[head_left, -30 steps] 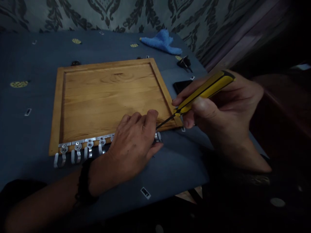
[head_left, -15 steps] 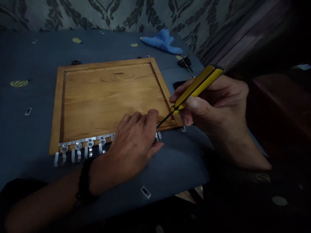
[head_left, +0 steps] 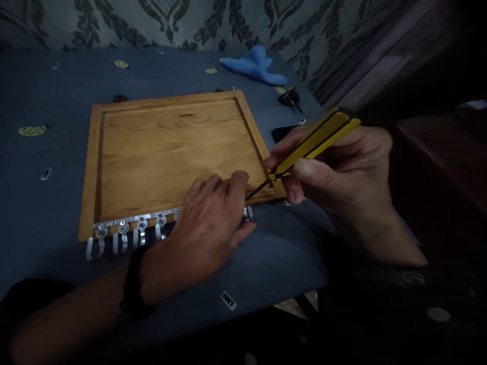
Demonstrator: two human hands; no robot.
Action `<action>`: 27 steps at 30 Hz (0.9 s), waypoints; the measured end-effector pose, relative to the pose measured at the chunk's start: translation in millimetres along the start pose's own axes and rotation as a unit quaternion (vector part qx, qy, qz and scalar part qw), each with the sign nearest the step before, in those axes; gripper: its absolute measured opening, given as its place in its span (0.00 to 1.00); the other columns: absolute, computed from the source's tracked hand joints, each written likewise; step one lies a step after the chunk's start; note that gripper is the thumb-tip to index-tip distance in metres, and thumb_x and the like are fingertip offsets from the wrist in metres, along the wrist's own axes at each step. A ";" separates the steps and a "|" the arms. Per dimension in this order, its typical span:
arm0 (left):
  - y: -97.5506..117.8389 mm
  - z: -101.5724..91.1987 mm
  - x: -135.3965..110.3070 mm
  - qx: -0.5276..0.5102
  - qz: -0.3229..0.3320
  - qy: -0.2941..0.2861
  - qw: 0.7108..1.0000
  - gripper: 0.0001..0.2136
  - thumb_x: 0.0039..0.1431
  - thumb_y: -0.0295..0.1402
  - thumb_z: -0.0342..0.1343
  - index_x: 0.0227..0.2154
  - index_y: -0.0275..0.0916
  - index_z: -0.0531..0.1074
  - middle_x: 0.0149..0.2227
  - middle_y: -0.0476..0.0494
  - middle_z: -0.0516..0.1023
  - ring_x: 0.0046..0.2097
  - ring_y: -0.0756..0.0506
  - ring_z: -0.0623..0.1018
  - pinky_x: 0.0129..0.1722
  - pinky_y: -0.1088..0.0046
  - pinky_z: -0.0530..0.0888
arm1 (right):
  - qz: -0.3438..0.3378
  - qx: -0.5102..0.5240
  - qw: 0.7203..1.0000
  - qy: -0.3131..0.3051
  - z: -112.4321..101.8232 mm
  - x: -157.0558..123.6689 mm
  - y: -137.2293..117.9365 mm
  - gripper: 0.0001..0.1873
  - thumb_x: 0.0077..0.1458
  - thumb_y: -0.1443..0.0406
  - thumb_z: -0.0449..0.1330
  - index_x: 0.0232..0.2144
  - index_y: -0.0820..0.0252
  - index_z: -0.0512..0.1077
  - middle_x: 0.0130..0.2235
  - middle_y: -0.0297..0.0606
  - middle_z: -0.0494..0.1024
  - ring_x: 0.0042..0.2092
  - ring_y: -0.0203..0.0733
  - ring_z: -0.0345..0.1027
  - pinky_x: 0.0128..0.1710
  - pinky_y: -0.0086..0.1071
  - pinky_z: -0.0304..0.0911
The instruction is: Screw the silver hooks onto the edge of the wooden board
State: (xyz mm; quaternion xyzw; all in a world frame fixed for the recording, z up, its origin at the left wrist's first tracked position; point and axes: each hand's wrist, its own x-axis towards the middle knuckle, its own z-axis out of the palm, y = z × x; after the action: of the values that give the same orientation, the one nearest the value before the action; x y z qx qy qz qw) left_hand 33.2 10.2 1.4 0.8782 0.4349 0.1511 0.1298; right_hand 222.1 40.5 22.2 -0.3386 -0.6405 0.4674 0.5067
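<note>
A framed wooden board (head_left: 178, 147) lies on the dark blue cloth, with a metal hook rail (head_left: 146, 219) along its near edge. My left hand (head_left: 213, 220) is closed over the right part of that rail, hiding several of its hooks. My right hand (head_left: 338, 177) grips the yellow-and-black handle of a screwdriver (head_left: 314, 144). The shaft slants down to the left, and its tip is hidden beside my left index finger. One hook (head_left: 249, 213) shows between my left finger and thumb.
A blue cloth (head_left: 253, 66) lies at the back of the covered table (head_left: 57, 203). Near the board's right side are a black object with metal prongs (head_left: 290, 98) and a dark flat object (head_left: 283, 133). A patterned wall (head_left: 213, 23) rises behind.
The screwdriver's handle has tipped lower and to the right, and my right hand has shifted slightly with it. My left hand stays in place on the rail.
</note>
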 end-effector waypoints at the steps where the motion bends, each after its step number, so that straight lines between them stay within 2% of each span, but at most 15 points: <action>1: -0.1 0.0 0.1 -0.001 0.001 0.000 1.000 0.24 0.55 0.34 0.66 0.49 0.35 0.59 0.40 0.45 0.77 0.43 0.39 0.74 0.42 0.60 0.70 | -0.004 0.003 1.000 0.013 1.3 0.4 1.5 0.08 0.51 0.61 0.70 0.35 0.54 0.81 0.33 0.32 0.81 0.18 0.28 0.67 0.14 0.25 0.63; 5: -0.5 -0.1 -0.1 -0.001 0.005 0.003 1.000 0.25 0.56 0.34 0.65 0.51 0.34 0.59 0.41 0.44 0.77 0.43 0.39 0.74 0.43 0.60 0.70 | -0.024 0.002 0.998 0.057 7.4 3.1 8.9 0.07 0.48 0.60 0.72 0.29 0.55 0.79 0.26 0.28 0.77 0.14 0.25 0.60 0.11 0.24 0.59; 10: 0.2 -1.1 -0.4 -0.007 0.000 -0.003 1.000 0.26 0.55 0.34 0.65 0.51 0.34 0.59 0.42 0.43 0.77 0.44 0.39 0.75 0.44 0.60 0.69 | -0.034 -0.013 0.993 0.116 13.3 4.3 10.8 0.10 0.48 0.58 0.72 0.29 0.56 0.78 0.29 0.28 0.78 0.14 0.23 0.58 0.10 0.23 0.53; 15: -0.4 -1.5 -1.1 -0.015 -0.004 -0.009 1.000 0.24 0.56 0.33 0.64 0.50 0.35 0.59 0.42 0.43 0.77 0.44 0.39 0.75 0.44 0.60 0.69 | -0.060 -0.004 0.977 0.203 13.6 4.4 5.9 0.10 0.46 0.58 0.72 0.26 0.54 0.76 0.27 0.30 0.77 0.15 0.28 0.56 0.10 0.29 0.51; 21: -0.4 -0.3 -1.2 -0.011 -0.007 -0.006 1.000 0.25 0.56 0.34 0.64 0.51 0.35 0.58 0.42 0.43 0.77 0.45 0.39 0.75 0.44 0.60 0.69 | -0.067 -0.030 0.986 0.147 13.5 0.5 7.3 0.07 0.52 0.61 0.69 0.30 0.58 0.77 0.28 0.29 0.76 0.16 0.26 0.59 0.11 0.25 0.54; 27: -0.2 -1.4 -0.3 -0.018 -0.017 -0.013 1.000 0.25 0.56 0.33 0.64 0.51 0.37 0.58 0.43 0.44 0.77 0.45 0.39 0.75 0.45 0.59 0.70 | -0.065 -0.031 0.988 0.139 12.4 -2.2 10.9 0.05 0.53 0.63 0.68 0.32 0.57 0.78 0.30 0.29 0.77 0.18 0.26 0.61 0.12 0.25 0.58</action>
State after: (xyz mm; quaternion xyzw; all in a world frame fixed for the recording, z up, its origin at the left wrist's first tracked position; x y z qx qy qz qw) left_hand 32.3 10.2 2.6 0.8699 0.4456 0.1451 0.1538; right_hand 210.2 39.0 10.6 -0.3738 -0.5985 0.3614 0.6095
